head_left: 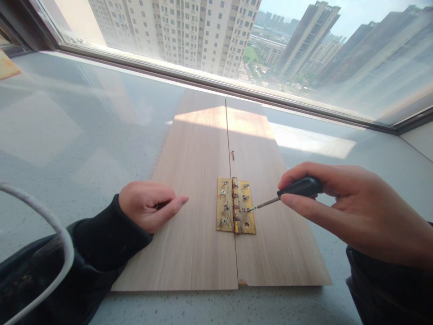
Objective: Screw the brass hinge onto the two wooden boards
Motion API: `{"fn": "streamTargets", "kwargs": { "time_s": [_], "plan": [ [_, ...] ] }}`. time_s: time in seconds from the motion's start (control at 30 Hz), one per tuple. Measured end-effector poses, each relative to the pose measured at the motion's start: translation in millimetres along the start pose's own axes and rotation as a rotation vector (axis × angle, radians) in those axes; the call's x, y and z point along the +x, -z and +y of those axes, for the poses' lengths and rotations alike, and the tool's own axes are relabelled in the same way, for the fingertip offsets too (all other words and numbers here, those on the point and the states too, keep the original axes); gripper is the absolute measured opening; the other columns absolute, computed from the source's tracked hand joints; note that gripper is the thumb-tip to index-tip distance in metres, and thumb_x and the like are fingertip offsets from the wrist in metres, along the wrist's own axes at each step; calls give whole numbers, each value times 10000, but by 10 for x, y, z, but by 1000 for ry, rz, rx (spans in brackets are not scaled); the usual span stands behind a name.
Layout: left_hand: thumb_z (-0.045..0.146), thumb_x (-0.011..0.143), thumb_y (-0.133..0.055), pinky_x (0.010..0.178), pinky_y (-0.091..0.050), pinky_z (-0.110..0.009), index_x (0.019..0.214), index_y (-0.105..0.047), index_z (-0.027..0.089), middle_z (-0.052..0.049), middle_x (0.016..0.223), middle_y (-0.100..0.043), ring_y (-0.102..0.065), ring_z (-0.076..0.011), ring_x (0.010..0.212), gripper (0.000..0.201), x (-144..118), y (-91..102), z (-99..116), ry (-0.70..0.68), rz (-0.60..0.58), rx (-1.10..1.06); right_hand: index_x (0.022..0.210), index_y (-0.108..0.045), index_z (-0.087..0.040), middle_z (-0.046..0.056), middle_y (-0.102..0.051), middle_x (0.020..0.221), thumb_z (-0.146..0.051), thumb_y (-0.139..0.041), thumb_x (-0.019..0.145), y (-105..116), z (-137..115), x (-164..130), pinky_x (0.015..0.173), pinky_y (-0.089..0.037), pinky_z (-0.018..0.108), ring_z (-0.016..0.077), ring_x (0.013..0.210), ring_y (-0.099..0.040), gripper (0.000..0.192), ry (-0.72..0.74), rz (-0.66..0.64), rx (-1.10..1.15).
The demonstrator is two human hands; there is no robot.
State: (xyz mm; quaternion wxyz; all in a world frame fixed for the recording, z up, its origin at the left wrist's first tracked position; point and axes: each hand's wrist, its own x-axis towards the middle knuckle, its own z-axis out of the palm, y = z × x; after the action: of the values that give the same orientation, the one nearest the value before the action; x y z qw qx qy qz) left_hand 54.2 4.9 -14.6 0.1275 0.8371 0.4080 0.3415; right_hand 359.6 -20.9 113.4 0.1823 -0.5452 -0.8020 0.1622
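A brass butt hinge (236,205) with rust on its knuckle lies across the seam of two pale wooden boards. Several screws sit in its left leaf. In the right leaf, screws stand in the upper holes and the lowest hole is bare. My right hand (333,198) pinches the black handle of a screwdriver (299,187) between thumb and fingers. The screwdriver slants down leftward, its tip at a screw in the right leaf's third hole. My left hand (150,205) rests in a loose fist on the left board (192,253), apart from the hinge; nothing shows in it.
A loose screw (232,155) lies on the right board (280,253), beyond the hinge. Both boards rest on a speckled white counter (111,153) below a window frame (209,81). A white cable (64,243) curves over the left sleeve.
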Motion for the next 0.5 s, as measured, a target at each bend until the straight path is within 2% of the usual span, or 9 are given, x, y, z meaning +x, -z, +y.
{"fn": "streamTargets", "kwargs": {
  "time_s": [0.2,0.5],
  "plan": [
    [310,923,-529,485,-229,-250,477,-407,166,59,496,-274,-237,-92,504,484,6,2,4,-6,6,1,813,-676,-262,-24,-687,697,-414,-612,854,-12,0,-1,434,-488,231,130,552,-622,171,9,-30,-28],
    [308,925,-526,489,-240,-247,479,-415,166,55,501,-285,-249,-92,505,480,6,15,15,1,-8,6,828,-671,-235,-1,-690,708,-414,-587,868,-15,-25,2,452,-497,244,138,569,-632,201,-29,-60,-19]
  ]
}}
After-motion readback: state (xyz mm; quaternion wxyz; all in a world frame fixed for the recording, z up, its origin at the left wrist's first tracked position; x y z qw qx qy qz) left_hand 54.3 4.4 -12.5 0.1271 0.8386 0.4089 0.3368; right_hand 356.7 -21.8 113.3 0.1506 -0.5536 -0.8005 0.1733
